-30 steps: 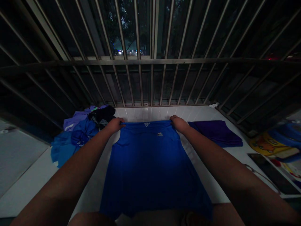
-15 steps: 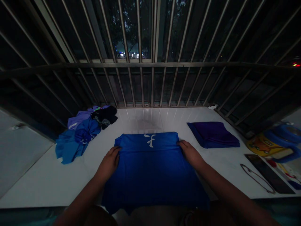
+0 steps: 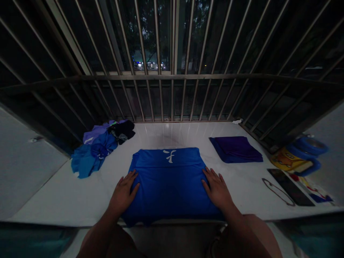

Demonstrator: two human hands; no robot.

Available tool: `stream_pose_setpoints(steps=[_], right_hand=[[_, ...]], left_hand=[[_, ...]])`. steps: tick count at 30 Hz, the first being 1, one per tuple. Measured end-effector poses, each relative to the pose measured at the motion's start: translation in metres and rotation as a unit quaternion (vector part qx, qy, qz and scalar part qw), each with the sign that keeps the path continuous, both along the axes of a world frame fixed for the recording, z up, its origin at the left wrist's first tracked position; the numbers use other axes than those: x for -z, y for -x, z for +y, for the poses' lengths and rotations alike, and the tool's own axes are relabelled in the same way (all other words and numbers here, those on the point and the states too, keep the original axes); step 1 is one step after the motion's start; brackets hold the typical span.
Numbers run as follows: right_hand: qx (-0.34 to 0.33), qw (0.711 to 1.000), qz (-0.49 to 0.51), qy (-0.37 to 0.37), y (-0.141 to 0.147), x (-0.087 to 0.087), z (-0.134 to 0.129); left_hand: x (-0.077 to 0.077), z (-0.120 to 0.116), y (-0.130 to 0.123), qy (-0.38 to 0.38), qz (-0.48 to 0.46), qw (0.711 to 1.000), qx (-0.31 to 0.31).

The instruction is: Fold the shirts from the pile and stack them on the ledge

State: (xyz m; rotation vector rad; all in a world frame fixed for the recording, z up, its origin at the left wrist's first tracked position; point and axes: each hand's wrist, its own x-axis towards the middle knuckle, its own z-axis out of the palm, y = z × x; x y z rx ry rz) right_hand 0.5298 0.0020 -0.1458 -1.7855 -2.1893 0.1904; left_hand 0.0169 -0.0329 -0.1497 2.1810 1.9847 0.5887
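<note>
A blue garment with a white print near its far edge lies spread on the white ledge, its near edge reaching the ledge's front. On its left side rests my left hand, fingers spread, palm down. My right hand lies on the right side of the cloth, its fingers also apart. Neither hand grips the fabric. Folded purple and dark blue cloth sits to the right, beyond my right hand.
A heap of crumpled clothes is at the back left. On the right are a blue and yellow container, a dark flat object and a thin cord loop. Metal bars stand along the back.
Both hands have gone from holding the garment's side edges to lying on it with fingers spread. The camera view has shifted slightly, and the cloth's near part looks flatter.
</note>
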Motion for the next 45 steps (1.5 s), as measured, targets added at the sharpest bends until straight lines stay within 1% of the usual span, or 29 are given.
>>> stream_pose_setpoints(steps=[4, 12, 19, 26, 29, 31, 32, 35, 37, 39, 40, 42, 45], right_hand=[[-0.003, 1.000, 0.009, -0.003, 0.001, -0.003, 0.003], [-0.004, 1.000, 0.015, 0.008, 0.000, -0.007, 0.003], [-0.002, 1.000, 0.015, 0.019, 0.004, -0.018, 0.000], [0.012, 0.999, 0.009, 0.030, 0.005, -0.017, 0.000], [0.023, 0.999, 0.015, 0.026, 0.008, -0.027, 0.002], [0.049, 0.998, 0.019, 0.024, 0.015, -0.040, 0.009], [0.070, 0.997, 0.019, 0.027, 0.020, -0.048, 0.015], [0.133, 0.990, 0.013, 0.044, 0.040, -0.067, 0.042], [0.158, 0.986, 0.009, 0.058, 0.054, -0.073, 0.065], [0.174, 0.981, 0.009, 0.078, 0.064, -0.075, 0.086], [0.179, 0.980, 0.012, 0.087, 0.067, -0.075, 0.095], [0.177, 0.980, 0.023, 0.092, 0.070, -0.076, 0.107], [0.157, 0.983, 0.049, 0.083, 0.067, -0.076, 0.112]], left_hand=[[-0.008, 0.000, -0.001, -0.002, -0.022, 1.000, 0.002], [-0.016, -0.001, -0.003, 0.012, -0.031, 0.999, -0.002], [-0.012, 0.000, -0.001, -0.008, -0.041, 0.999, -0.003], [-0.004, 0.002, 0.001, -0.014, -0.046, 0.999, -0.002], [-0.006, 0.006, 0.004, -0.018, -0.067, 0.997, -0.012], [-0.013, 0.015, 0.006, -0.013, -0.083, 0.996, -0.041], [-0.019, 0.022, 0.005, -0.011, -0.085, 0.994, -0.063], [-0.045, 0.054, -0.005, 0.005, -0.058, 0.989, -0.133], [-0.062, 0.080, -0.016, 0.056, -0.023, 0.987, -0.151], [-0.076, 0.104, -0.027, 0.122, 0.006, 0.982, -0.148], [-0.080, 0.115, -0.031, 0.147, 0.014, 0.978, -0.144], [-0.084, 0.129, -0.035, 0.169, 0.016, 0.975, -0.142], [-0.082, 0.132, -0.031, 0.179, 0.006, 0.973, -0.143]])
